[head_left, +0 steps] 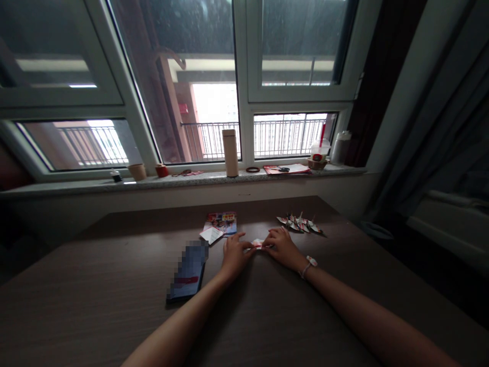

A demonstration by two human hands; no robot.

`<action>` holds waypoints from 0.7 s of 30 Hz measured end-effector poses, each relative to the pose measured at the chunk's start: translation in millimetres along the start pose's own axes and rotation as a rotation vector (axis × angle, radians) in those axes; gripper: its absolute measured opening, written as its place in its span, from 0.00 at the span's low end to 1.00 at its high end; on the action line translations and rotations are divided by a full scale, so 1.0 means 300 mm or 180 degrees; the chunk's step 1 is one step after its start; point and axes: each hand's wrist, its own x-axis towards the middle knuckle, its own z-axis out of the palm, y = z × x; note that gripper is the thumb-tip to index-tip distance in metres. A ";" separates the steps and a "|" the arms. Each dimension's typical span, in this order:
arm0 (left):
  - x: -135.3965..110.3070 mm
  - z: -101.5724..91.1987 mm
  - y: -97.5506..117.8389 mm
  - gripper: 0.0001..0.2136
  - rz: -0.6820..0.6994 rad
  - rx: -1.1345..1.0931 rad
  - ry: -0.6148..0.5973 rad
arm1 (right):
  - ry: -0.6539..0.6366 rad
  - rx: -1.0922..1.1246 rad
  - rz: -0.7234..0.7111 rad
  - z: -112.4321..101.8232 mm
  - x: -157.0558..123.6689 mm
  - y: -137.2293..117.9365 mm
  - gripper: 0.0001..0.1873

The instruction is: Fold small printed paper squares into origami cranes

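Note:
My left hand (234,254) and my right hand (281,246) meet at the middle of a dark wooden table (114,306). Both pinch a small folded piece of patterned paper (259,243) that lies flat on the tabletop between them. The fingers of each hand press down on its ends. A bracelet sits on my right wrist. Several folded paper cranes (300,224) lie in a row just beyond my right hand.
A colourful booklet (221,223) with a white paper piece (211,234) lies beyond my left hand. A dark phone (188,272) lies left of it. On the windowsill (76,183) stand a tall flask (230,152), cups, a drink cup (319,152) and papers.

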 end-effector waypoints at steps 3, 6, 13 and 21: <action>-0.001 -0.005 0.005 0.06 -0.0045 0.0004 -0.0005 | 0.0041 -0.0116 0.0008 0.005 0.001 -0.005 0.08; -0.003 -0.010 0.011 0.06 -0.0076 -0.0022 -0.0011 | 0.0068 -0.0165 0.0083 0.011 0.003 -0.012 0.09; 0.006 -0.011 0.031 0.07 -0.0087 -0.0183 0.0114 | 0.0061 0.0001 0.0422 0.028 0.015 -0.012 0.13; 0.023 -0.007 0.028 0.08 -0.0172 -0.0024 -0.0050 | 0.0118 0.0213 0.0732 0.026 0.029 -0.024 0.13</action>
